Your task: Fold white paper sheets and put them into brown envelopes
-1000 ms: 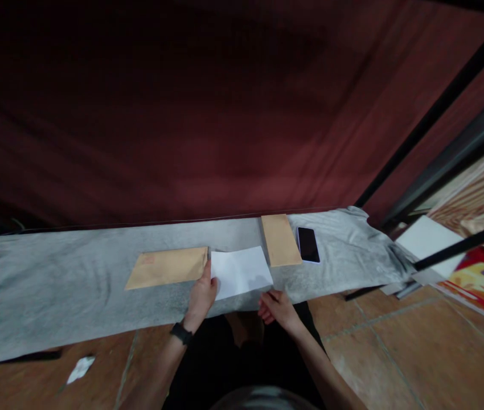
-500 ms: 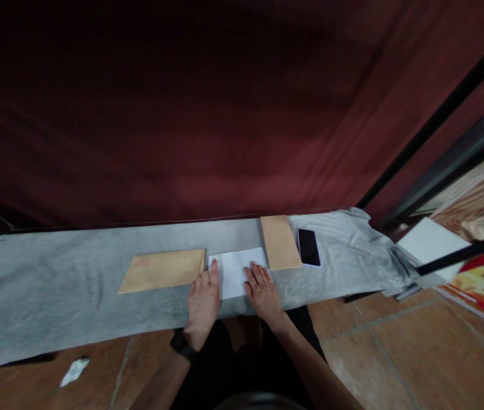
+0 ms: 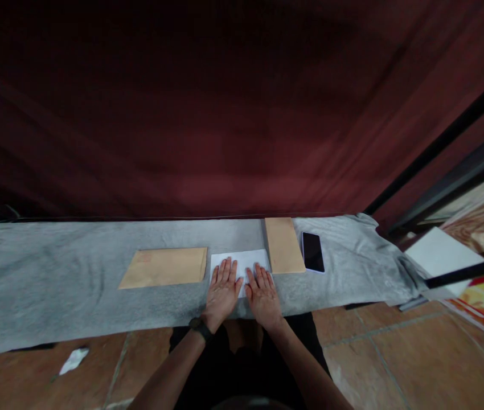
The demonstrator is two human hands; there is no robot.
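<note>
A white sheet of paper (image 3: 242, 257) lies on the grey cloth in front of me, looking folded, though its layers cannot be made out. My left hand (image 3: 222, 289) rests flat on its left part, fingers stretched out and thumb apart. On the right part lies my right hand (image 3: 262, 293), also flat with fingers spread. Both hands cover much of the paper's near half. Left of the paper is a brown envelope (image 3: 165, 267) with a faint reddish mark. Just beyond its right edge sits a stack of brown envelopes (image 3: 283, 245).
A dark-screened phone (image 3: 312, 252) lies right of the envelope stack. Grey cloth (image 3: 62, 273) covers the narrow bench, backed by a dark red curtain (image 3: 225, 142). Black bars (image 3: 438, 139) stand at the right. A white scrap (image 3: 73, 360) lies on the tiled floor.
My left hand has shifted right, from the paper's left edge onto the paper, and now lies flat. My right hand stays almost where it was. The view has shifted slightly.
</note>
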